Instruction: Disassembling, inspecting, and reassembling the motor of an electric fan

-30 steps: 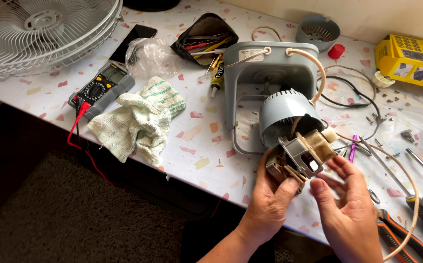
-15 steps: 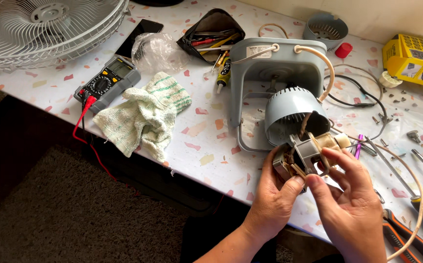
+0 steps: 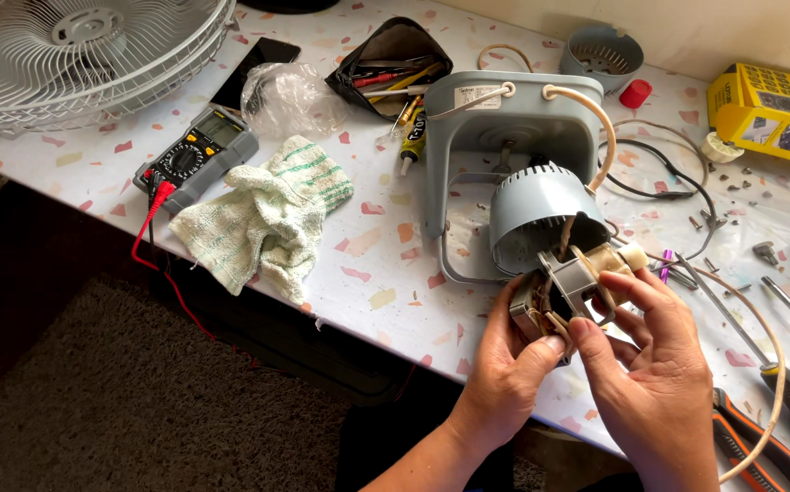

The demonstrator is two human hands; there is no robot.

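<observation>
My two hands, left hand (image 3: pixel 504 374) and right hand (image 3: pixel 654 364), grasp one small grey metal fan motor (image 3: pixel 566 287) between my fingers (image 3: pixel 554 346); just beyond them stands one grey-blue plastic fan housing (image 3: pixel 513 118) on the tabletop (image 3: pixel 367 264).

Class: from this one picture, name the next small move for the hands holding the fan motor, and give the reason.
Probably ease the motor a little farther from the grey housing. Both the left hand and right hand grip it at the housing's mouth, and its wires run back inside, so a gentle pull seems safest.
</observation>
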